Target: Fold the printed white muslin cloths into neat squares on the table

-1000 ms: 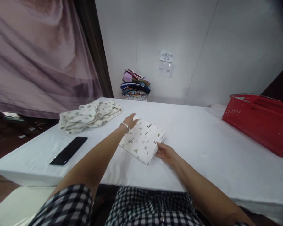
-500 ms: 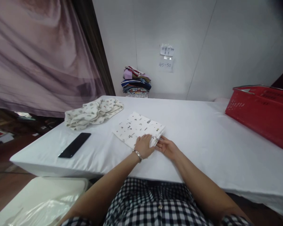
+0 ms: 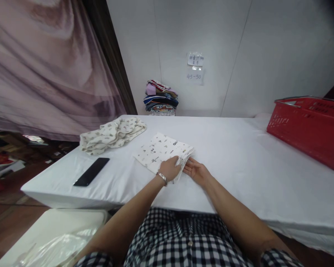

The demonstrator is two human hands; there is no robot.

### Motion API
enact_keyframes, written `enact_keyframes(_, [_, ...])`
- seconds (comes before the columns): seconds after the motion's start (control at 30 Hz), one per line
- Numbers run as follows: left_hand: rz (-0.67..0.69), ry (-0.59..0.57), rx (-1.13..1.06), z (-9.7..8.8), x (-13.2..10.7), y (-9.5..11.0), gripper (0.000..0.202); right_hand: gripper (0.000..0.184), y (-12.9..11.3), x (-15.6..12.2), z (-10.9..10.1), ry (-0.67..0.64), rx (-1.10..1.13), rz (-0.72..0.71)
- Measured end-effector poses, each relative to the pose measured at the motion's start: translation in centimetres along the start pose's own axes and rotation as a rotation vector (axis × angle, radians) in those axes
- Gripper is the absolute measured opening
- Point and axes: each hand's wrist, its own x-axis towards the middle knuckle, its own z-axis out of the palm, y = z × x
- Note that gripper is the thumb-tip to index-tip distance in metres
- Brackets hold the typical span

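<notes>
A folded white cloth [image 3: 161,149] with small dark prints lies on the white-covered table, its layers showing at the right edge. My left hand [image 3: 169,169], with a bracelet at the wrist, grips the near right corner, which is lifted a little. My right hand [image 3: 196,172] is palm up against the right edge, fingers stretched out and their tips partly under the cloth. To the left lies a crumpled cream cloth [image 3: 111,135] with a similar print.
A black phone [image 3: 91,172] lies near the table's [image 3: 233,167] left edge. The red basket [image 3: 308,129] stands at the right. Several folded fabrics [image 3: 161,97] are stacked by the wall behind, below two paper notes [image 3: 195,68]. A white stool-like surface [image 3: 58,230] with clear plastic is at lower left.
My left hand has closed around the cloth's near corner and raised it slightly. My right hand remains at the right edge. The view has shifted a little.
</notes>
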Motion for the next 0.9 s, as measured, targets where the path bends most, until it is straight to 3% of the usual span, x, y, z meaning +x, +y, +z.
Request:
enact_keyframes(0.1, [0.053, 0.098, 0.176, 1.1, -0.4, 1.0, 0.060, 0.039, -0.1, -0.1, 0.0, -0.009, -0.004, -0.001])
enact_keyframes(0.17, [0.063, 0.120, 0.235, 1.5, -0.3, 1.3, 0.056, 0.039, -0.1, -0.1, 0.0, -0.026, 0.012, -0.002])
enact_keyframes(0.3, [-0.037, 0.014, 0.232, 0.5, 0.7, 0.8, 0.031, 0.039, -0.1, 0.0, 0.1, -0.048, 0.044, 0.016])
enact_keyframes(0.47, [-0.052, -0.034, 0.113, -1.4, 2.4, -0.6, 0.030, 0.028, -0.2, 0.0, 0.4, -0.021, 0.048, 0.008])
enact_keyframes(0.6, [-0.044, -0.040, 0.104, -1.6, 2.5, -0.6, 0.031, 0.025, -0.4, -0.1, 0.5, -0.035, 0.034, 0.008])
enact_keyframes(0.73, [-0.075, -0.049, 0.191, -0.3, 1.2, 0.6, 0.031, 0.025, -0.3, -0.1, 0.4, -0.021, 0.037, 0.012])
enact_keyframes(0.9, [0.042, 0.104, 0.272, 2.5, -0.5, 1.5, 0.056, 0.026, -0.1, 0.2, 0.2, 0.005, 0.024, -0.002])
